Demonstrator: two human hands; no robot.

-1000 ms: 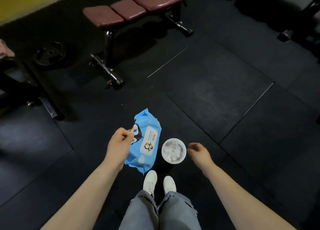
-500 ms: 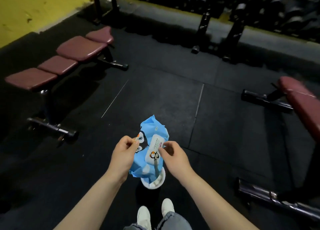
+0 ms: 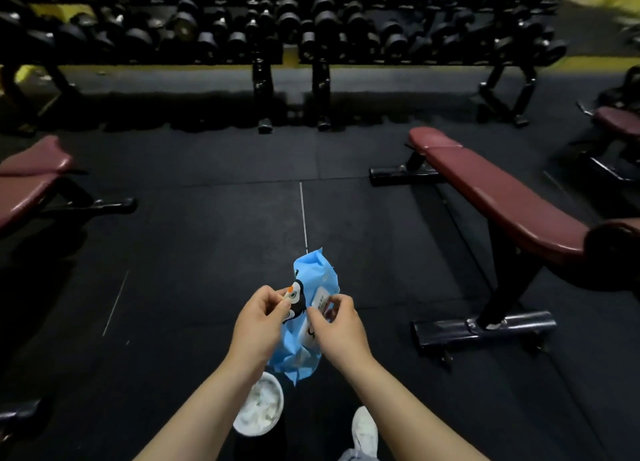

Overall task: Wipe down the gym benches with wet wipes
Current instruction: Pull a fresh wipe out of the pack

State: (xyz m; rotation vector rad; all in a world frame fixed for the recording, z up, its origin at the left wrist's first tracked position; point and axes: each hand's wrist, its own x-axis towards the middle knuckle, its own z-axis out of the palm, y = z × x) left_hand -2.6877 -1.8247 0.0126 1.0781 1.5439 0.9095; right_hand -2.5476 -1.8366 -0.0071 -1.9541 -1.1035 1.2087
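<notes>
Since a moment ago the view has swung up to the dumbbell rack (image 3: 311,27) on the far side, and the right hand (image 3: 337,325) has closed its fingers on the flap of the blue wipes pack (image 3: 317,280). The left hand (image 3: 258,318) grips the pack's left edge, in the near centre above a white tub (image 3: 258,412). If the flap is pulled too hard, several wipes could come out together, and the maroon bench (image 3: 502,190) on the right is not yet wiped.

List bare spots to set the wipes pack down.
Bare floor between the left bench and right bench, up to the dumbbell rack. The right bench's pad is bare too. Crowded near the feet: the cup and shoe sit under the pack, which both hands grip.
</notes>
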